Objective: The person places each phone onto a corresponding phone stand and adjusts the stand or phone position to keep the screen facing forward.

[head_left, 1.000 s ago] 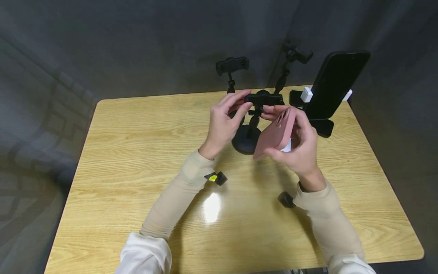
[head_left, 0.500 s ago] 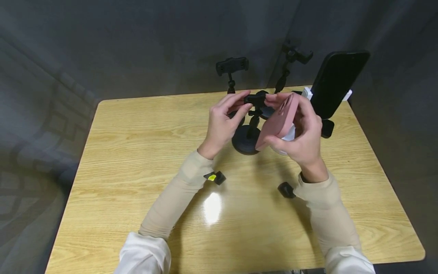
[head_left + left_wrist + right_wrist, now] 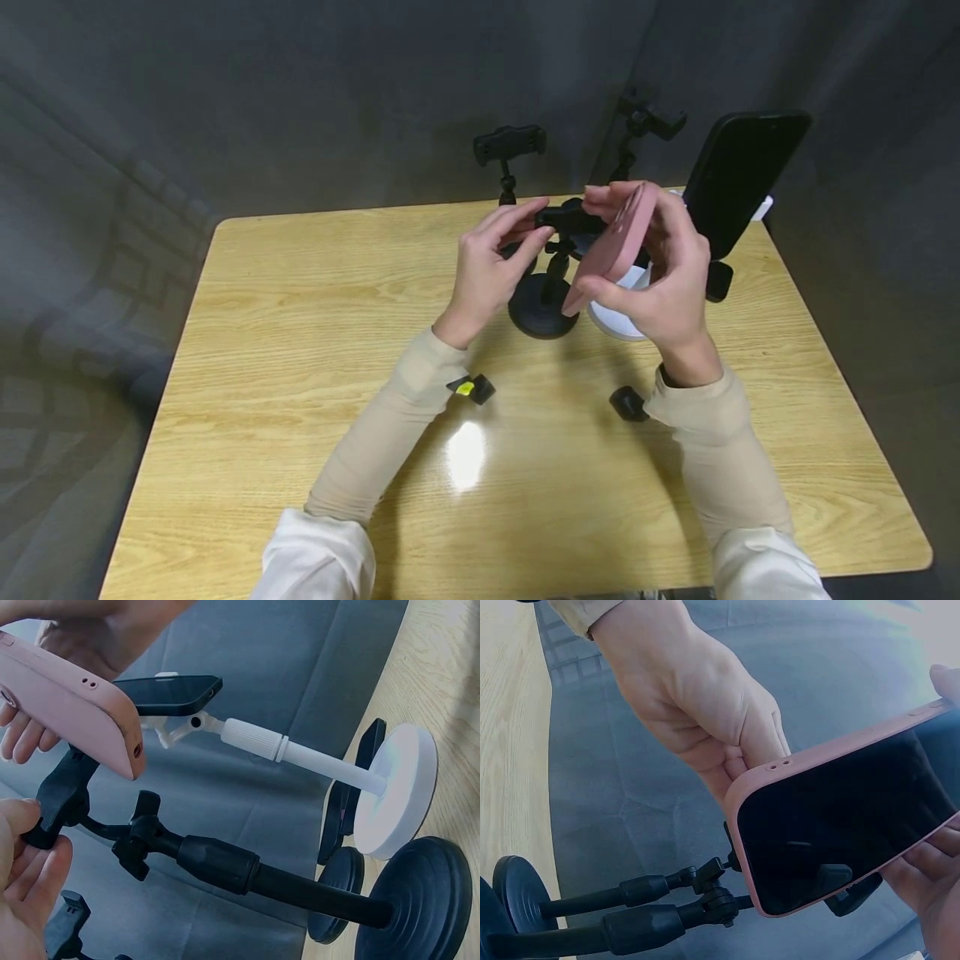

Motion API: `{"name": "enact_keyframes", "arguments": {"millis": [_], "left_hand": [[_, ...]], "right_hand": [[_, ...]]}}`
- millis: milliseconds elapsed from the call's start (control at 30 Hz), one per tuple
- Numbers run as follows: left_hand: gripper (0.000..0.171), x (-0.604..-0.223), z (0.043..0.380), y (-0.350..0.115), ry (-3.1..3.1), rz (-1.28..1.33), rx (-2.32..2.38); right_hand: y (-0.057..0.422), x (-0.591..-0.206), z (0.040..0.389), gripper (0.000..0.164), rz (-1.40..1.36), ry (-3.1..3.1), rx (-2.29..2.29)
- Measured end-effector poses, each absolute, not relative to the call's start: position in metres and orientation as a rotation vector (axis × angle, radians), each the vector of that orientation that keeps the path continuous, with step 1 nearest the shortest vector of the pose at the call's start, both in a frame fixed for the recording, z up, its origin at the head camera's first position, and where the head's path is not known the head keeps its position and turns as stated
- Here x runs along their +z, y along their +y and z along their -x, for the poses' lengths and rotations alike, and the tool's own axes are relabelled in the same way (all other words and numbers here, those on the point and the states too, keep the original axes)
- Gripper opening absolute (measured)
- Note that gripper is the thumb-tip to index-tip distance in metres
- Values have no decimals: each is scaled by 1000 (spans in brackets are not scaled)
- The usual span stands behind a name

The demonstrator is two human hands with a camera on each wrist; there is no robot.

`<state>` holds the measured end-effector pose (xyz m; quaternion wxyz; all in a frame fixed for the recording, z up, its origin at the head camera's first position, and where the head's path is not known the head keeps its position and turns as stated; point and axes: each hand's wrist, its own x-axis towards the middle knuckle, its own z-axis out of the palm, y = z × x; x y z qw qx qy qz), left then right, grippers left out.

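Note:
My left hand (image 3: 491, 260) pinches one end of the clamp (image 3: 64, 795) on a black phone stand, whose round base (image 3: 542, 310) rests on the table. My right hand (image 3: 675, 271) grips a phone in a pink case (image 3: 617, 243) by its long edges, tilted beside and slightly above the clamp. In the left wrist view, the pink case's back (image 3: 71, 705) overlaps the clamp's upper end. The right wrist view shows the phone's dark screen (image 3: 840, 825), with the left hand (image 3: 705, 697) behind its near end.
Right of the black stand is a white phone stand (image 3: 618, 315); a large black phone (image 3: 742, 183) stands upright behind my right hand. Two more black holders, a left one (image 3: 510, 143) and a right one (image 3: 662, 125), rise at the table's (image 3: 315, 300) back edge before a dark curtain.
My right hand has moved the pink-cased phone farther from me and slightly right, tilting it more edge-on and uncovering the white base. The left hand has stayed on the clamp.

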<state>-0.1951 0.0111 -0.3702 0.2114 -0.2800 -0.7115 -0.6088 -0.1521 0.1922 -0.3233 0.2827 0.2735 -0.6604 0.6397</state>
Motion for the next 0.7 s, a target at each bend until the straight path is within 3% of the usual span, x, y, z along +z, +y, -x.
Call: {"name": "enact_keyframes", "arguments": {"millis": [700], "left_hand": [[34,-369,194,12,-2010,804,-1666]], "right_hand": [[194,-317,163,85,-748,-1882,1633]]}}
